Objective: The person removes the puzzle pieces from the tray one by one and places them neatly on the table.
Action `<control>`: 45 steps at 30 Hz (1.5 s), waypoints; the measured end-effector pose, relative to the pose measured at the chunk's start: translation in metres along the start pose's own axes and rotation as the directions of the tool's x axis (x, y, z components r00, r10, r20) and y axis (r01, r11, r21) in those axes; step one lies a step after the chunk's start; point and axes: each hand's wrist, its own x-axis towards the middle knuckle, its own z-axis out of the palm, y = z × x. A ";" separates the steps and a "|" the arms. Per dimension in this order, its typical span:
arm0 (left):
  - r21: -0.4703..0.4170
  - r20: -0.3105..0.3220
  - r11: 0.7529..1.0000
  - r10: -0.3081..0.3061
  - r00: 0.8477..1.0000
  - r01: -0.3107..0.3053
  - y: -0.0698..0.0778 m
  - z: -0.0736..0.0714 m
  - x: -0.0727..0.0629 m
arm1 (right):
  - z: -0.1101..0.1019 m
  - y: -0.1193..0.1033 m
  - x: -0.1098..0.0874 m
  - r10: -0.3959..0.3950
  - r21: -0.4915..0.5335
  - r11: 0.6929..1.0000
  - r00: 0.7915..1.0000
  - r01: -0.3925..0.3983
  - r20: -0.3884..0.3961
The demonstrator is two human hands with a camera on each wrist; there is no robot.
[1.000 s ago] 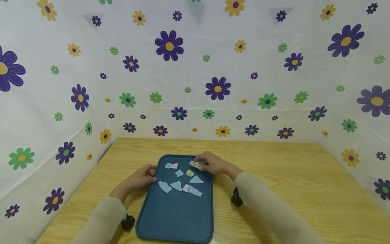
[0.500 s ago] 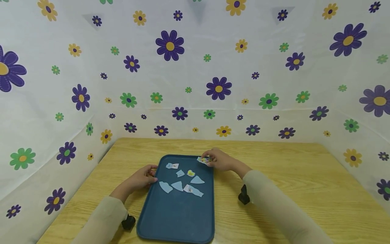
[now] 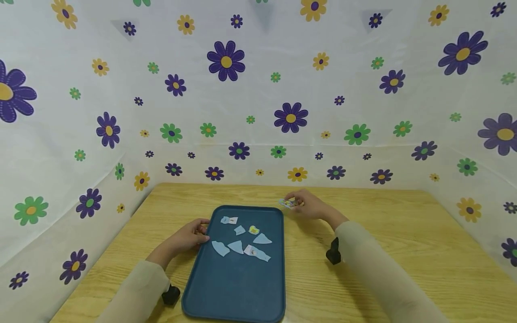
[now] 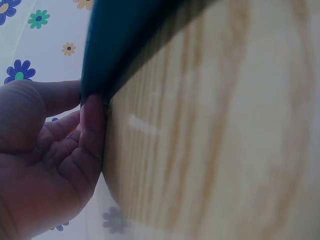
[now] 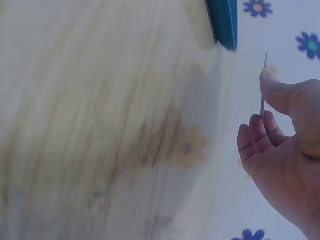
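Note:
A dark blue tray (image 3: 234, 289) lies on the wooden table. My left hand (image 3: 190, 235) holds its left rim; in the left wrist view, thumb and fingers pinch the tray edge (image 4: 112, 40). Beyond the tray's far right corner, my right hand (image 3: 313, 205) pinches a flat, multicoloured puzzle piece (image 3: 286, 203) just above the table. The right wrist view shows this puzzle piece (image 5: 265, 61) edge-on, thin and stiff, between thumb and fingertips. Several pale blue puzzle pieces (image 3: 236, 246) lie spread over the tray's far half, and a small yellow one (image 3: 253, 229) is among them.
The wooden table (image 3: 363, 233) reaches out on both sides of the tray. A white cloth with printed flowers (image 3: 258, 89) hangs behind and at both sides. A black device sits at each wrist, the right one (image 3: 334, 252) close above the table.
My right hand has carried the multicoloured puzzle piece from the tray's far right corner, over the rim, to the right above the table. My left hand stays on the rim.

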 end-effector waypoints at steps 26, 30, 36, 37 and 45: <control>0.014 -0.031 0.999 -0.030 0.999 0.030 0.002 0.002 0.000 | -0.015 0.050 0.002 0.135 -0.051 0.989 0.989 -0.138 -0.056; 0.009 -0.028 0.999 -0.031 0.999 0.032 0.002 0.002 0.000 | -0.016 0.054 0.005 0.180 -0.056 0.982 0.983 -0.183 -0.047; 0.004 -0.021 0.999 -0.045 0.999 0.045 0.000 0.001 0.000 | -0.016 0.057 0.009 0.104 -0.090 0.990 0.994 -0.106 -0.035; 0.006 -0.018 0.999 -0.046 0.999 0.046 0.000 0.000 0.000 | -0.016 0.057 0.009 0.095 -0.093 0.991 0.995 -0.098 -0.033; 0.016 0.002 0.999 -0.035 0.999 0.035 0.000 -0.002 0.001 | -0.017 0.056 0.011 0.150 -0.092 0.984 0.988 -0.154 -0.045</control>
